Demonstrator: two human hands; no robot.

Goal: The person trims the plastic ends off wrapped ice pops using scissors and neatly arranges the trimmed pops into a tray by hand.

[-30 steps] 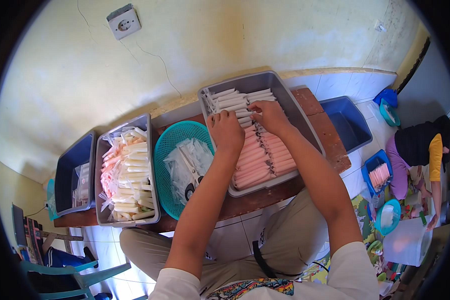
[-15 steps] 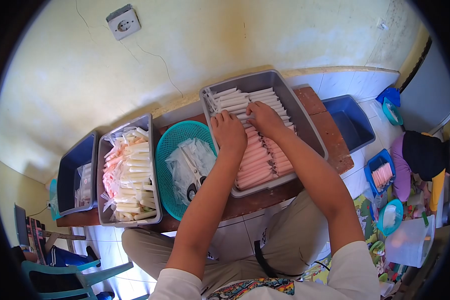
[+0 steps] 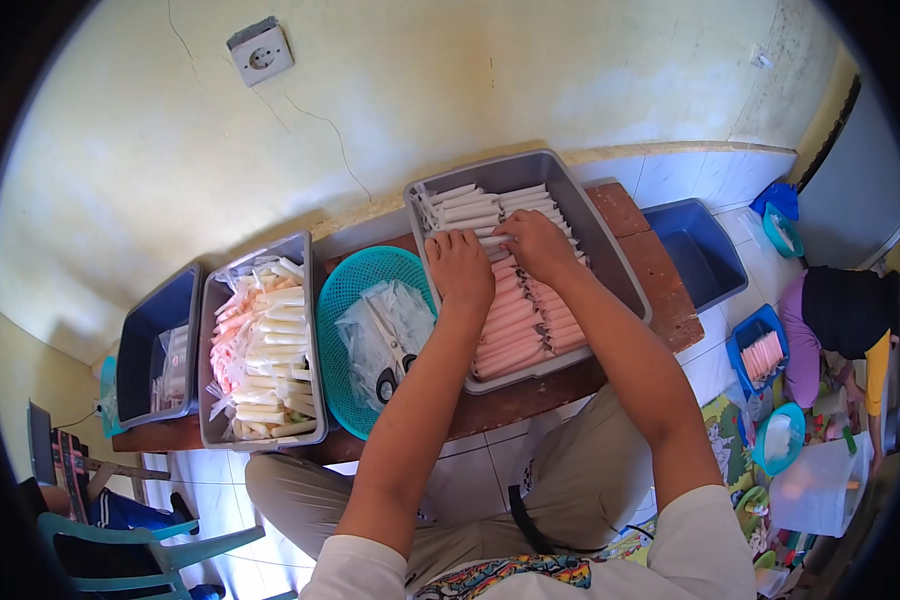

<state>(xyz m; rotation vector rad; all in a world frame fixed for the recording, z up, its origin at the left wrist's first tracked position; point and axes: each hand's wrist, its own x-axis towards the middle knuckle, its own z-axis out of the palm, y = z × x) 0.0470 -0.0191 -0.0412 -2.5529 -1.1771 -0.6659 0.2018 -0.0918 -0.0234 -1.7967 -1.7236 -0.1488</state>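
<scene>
A grey tray (image 3: 625, 275) holds neat rows of thin plastic tubes like ice pops, with white ones (image 3: 470, 212) at the back and pink ones (image 3: 505, 335) at the front. My left hand (image 3: 460, 268) bends its fingers over the left row, where white meets pink. Beside it, my right hand (image 3: 538, 247) pinches the end of a white ice pop (image 3: 496, 242). That tube spans the gap between both hands, its left end under my left fingertips. Left of the tray, a turquoise basket (image 3: 342, 290) contains clear plastic bags (image 3: 370, 325) and black-handled scissors (image 3: 398, 368).
Another grey tub (image 3: 315, 385) is heaped with pink and cream ice pops; a dark tub (image 3: 135, 350) stands farther left. All rest on a brown wooden bench (image 3: 660, 265) against the wall. On the floor to the right are a blue tub (image 3: 700, 255) and a person (image 3: 840, 320).
My right hand has lowered slightly toward my left hand, and the white tube between them shows more clearly. The whole view has shifted a little.
</scene>
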